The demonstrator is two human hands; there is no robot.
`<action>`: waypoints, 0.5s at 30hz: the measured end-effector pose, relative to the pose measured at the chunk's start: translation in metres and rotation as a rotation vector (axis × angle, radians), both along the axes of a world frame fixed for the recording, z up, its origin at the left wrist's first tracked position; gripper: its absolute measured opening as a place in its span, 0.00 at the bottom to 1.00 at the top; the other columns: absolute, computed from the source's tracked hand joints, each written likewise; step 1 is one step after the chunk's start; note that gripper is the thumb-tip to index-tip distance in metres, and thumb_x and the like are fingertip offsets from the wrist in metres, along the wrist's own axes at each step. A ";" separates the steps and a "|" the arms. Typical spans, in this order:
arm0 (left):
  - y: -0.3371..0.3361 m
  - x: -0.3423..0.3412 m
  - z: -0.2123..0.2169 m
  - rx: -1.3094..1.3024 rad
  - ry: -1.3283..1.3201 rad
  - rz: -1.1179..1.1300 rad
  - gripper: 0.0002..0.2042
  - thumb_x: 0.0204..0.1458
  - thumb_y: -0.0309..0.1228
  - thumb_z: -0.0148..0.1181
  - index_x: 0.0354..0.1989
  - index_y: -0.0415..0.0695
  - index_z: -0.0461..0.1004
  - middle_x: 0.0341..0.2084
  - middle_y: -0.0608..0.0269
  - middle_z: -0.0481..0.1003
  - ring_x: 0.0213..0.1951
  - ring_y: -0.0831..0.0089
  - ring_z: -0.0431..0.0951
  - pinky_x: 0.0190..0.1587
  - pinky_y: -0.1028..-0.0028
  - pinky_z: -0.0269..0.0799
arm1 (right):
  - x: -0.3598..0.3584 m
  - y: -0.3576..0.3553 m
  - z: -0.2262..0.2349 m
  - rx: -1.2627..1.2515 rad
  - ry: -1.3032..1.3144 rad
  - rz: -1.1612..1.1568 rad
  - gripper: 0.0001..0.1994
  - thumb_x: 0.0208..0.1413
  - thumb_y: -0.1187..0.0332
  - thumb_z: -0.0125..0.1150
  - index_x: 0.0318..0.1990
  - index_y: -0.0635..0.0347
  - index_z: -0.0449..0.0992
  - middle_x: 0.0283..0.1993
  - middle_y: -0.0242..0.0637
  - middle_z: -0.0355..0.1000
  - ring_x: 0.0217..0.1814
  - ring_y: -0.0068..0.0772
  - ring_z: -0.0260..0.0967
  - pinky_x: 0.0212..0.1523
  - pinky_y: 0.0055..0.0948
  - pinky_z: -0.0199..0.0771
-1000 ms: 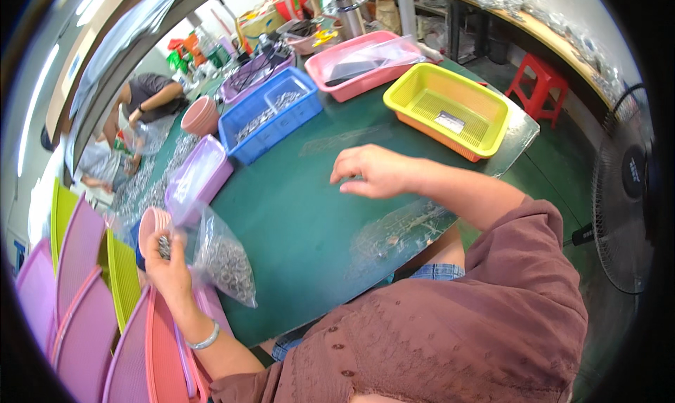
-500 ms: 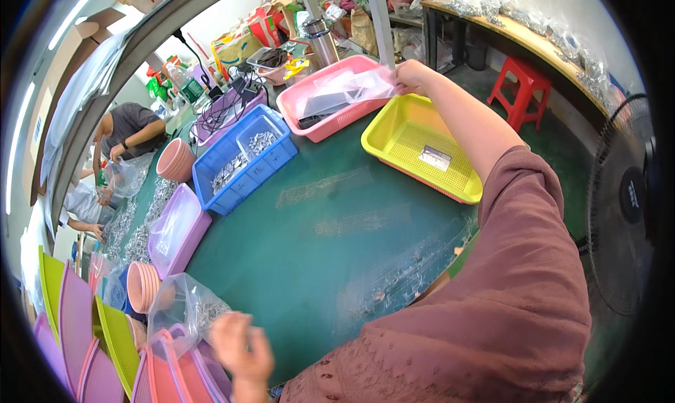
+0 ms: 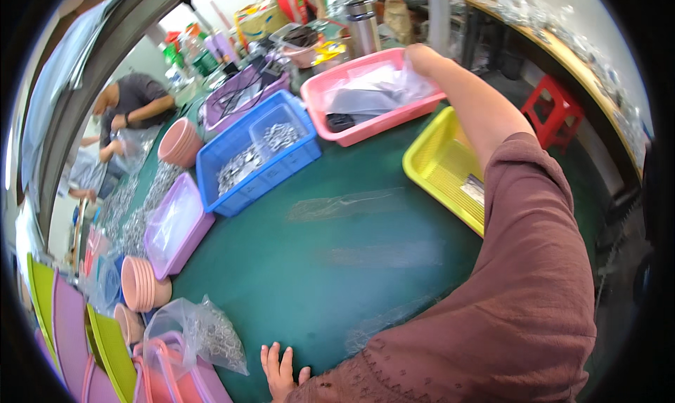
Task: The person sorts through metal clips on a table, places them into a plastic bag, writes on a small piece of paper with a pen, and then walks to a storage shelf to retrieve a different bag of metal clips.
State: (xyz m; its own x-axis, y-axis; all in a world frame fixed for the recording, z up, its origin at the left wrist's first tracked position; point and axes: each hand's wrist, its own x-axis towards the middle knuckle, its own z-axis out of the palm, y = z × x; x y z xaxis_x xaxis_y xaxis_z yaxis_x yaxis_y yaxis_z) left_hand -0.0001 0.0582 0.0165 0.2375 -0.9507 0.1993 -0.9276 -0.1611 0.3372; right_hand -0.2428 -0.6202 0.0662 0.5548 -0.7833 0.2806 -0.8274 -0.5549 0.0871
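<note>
Far ahead, right hand point(image 3: 422, 55) reaches clear bags point(image 3: 383, 87) in pink tray point(image 3: 365, 129); fingers hidden, grip untellable. Left hand point(image 3: 280, 371) flat on counter point(image 3: 316, 262), fingers spread, empty.

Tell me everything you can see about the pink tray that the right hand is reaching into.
The pink tray is a shallow rectangular tub, plastic by its look, with a raised rim. It sits flat at the far side of the green table, between the blue basket and the yellow tray. Inside lie clear plastic bags and a small dark object. The right hand reaches over its far corner onto the bags; its fingers are hidden.
</note>
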 end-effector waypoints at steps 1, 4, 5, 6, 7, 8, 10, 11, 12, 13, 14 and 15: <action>0.000 0.008 -0.003 0.080 -0.024 0.020 0.22 0.38 0.34 0.61 0.43 0.38 0.68 0.48 0.43 0.61 0.53 0.41 0.55 0.52 0.54 0.55 | -0.025 -0.038 -0.024 0.016 0.122 0.021 0.12 0.39 0.76 0.54 0.35 0.57 0.74 0.36 0.45 0.71 0.39 0.44 0.69 0.40 0.38 0.69; 0.000 0.007 -0.001 0.079 0.026 0.028 0.23 0.39 0.37 0.62 0.45 0.39 0.68 0.49 0.44 0.61 0.54 0.42 0.55 0.54 0.55 0.54 | 0.012 -0.031 -0.021 0.215 0.269 -0.005 0.18 0.41 0.71 0.56 0.44 0.49 0.71 0.39 0.40 0.71 0.42 0.39 0.69 0.41 0.36 0.69; -0.001 0.007 0.004 0.114 0.035 0.040 0.23 0.39 0.36 0.62 0.45 0.39 0.68 0.49 0.45 0.60 0.54 0.44 0.55 0.54 0.55 0.54 | 0.016 -0.026 -0.017 0.281 0.269 -0.105 0.17 0.41 0.69 0.57 0.43 0.49 0.72 0.40 0.40 0.71 0.43 0.38 0.69 0.42 0.35 0.69; -0.003 0.008 0.007 0.144 0.049 0.040 0.23 0.39 0.36 0.62 0.45 0.40 0.68 0.50 0.46 0.60 0.54 0.45 0.55 0.54 0.56 0.55 | 0.013 -0.024 -0.017 0.305 0.177 -0.126 0.16 0.41 0.69 0.57 0.42 0.51 0.72 0.41 0.41 0.71 0.43 0.41 0.69 0.42 0.36 0.69; -0.004 0.008 0.006 0.133 0.064 0.038 0.23 0.39 0.35 0.62 0.45 0.41 0.68 0.50 0.48 0.61 0.54 0.47 0.56 0.53 0.56 0.55 | 0.017 -0.007 -0.008 0.187 0.234 -0.118 0.14 0.40 0.69 0.57 0.39 0.56 0.73 0.42 0.45 0.70 0.44 0.44 0.69 0.43 0.37 0.68; 0.001 0.010 0.005 0.134 0.055 0.052 0.23 0.39 0.36 0.62 0.45 0.41 0.68 0.50 0.48 0.61 0.54 0.47 0.56 0.53 0.57 0.55 | 0.023 -0.008 -0.011 0.101 0.284 -0.139 0.12 0.41 0.71 0.55 0.37 0.59 0.73 0.41 0.48 0.69 0.44 0.45 0.68 0.44 0.38 0.68; -0.003 0.016 0.000 0.129 0.049 0.015 0.23 0.39 0.36 0.62 0.45 0.41 0.68 0.50 0.48 0.61 0.54 0.47 0.56 0.53 0.57 0.56 | 0.018 -0.008 -0.013 0.058 0.177 -0.119 0.10 0.41 0.74 0.53 0.35 0.60 0.73 0.40 0.48 0.70 0.43 0.45 0.69 0.43 0.38 0.68; -0.004 0.016 0.000 0.124 0.056 0.007 0.23 0.39 0.36 0.62 0.45 0.41 0.68 0.50 0.48 0.61 0.53 0.47 0.57 0.53 0.57 0.56 | 0.019 -0.001 -0.005 0.088 0.191 -0.096 0.10 0.41 0.74 0.52 0.35 0.60 0.73 0.40 0.48 0.70 0.42 0.45 0.69 0.42 0.38 0.68; -0.003 0.015 0.001 0.123 0.054 0.025 0.23 0.39 0.36 0.62 0.45 0.41 0.68 0.49 0.48 0.61 0.53 0.47 0.57 0.53 0.56 0.55 | 0.016 0.003 -0.001 0.119 0.203 -0.082 0.10 0.41 0.75 0.52 0.34 0.60 0.74 0.39 0.48 0.70 0.42 0.46 0.69 0.42 0.37 0.68; -0.005 0.017 0.001 0.119 0.055 0.013 0.23 0.39 0.36 0.62 0.45 0.41 0.68 0.49 0.48 0.61 0.53 0.47 0.57 0.53 0.56 0.55 | 0.003 -0.005 -0.008 0.041 0.132 -0.106 0.11 0.44 0.72 0.51 0.37 0.60 0.72 0.40 0.49 0.70 0.43 0.45 0.69 0.41 0.38 0.69; -0.007 0.017 0.001 0.123 0.063 -0.008 0.23 0.39 0.36 0.62 0.45 0.40 0.68 0.49 0.48 0.61 0.53 0.47 0.57 0.53 0.56 0.55 | 0.000 -0.012 -0.014 -0.016 0.134 -0.089 0.09 0.44 0.71 0.51 0.33 0.60 0.74 0.37 0.49 0.70 0.41 0.46 0.69 0.40 0.37 0.69; -0.007 0.014 0.002 0.124 0.065 0.008 0.23 0.39 0.36 0.62 0.45 0.40 0.68 0.49 0.47 0.61 0.53 0.46 0.57 0.53 0.55 0.55 | 0.002 -0.013 -0.016 -0.066 0.144 -0.075 0.07 0.43 0.70 0.52 0.29 0.59 0.75 0.35 0.48 0.71 0.40 0.46 0.69 0.39 0.37 0.69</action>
State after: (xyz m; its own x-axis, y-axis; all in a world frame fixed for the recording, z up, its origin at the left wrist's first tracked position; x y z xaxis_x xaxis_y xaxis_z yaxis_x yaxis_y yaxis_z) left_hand 0.0138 0.0514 0.0186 0.2536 -0.9652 0.0644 -0.9028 -0.2123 0.3740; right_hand -0.2404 -0.6332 0.0506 0.5337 -0.8063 0.2551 -0.8426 -0.4812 0.2417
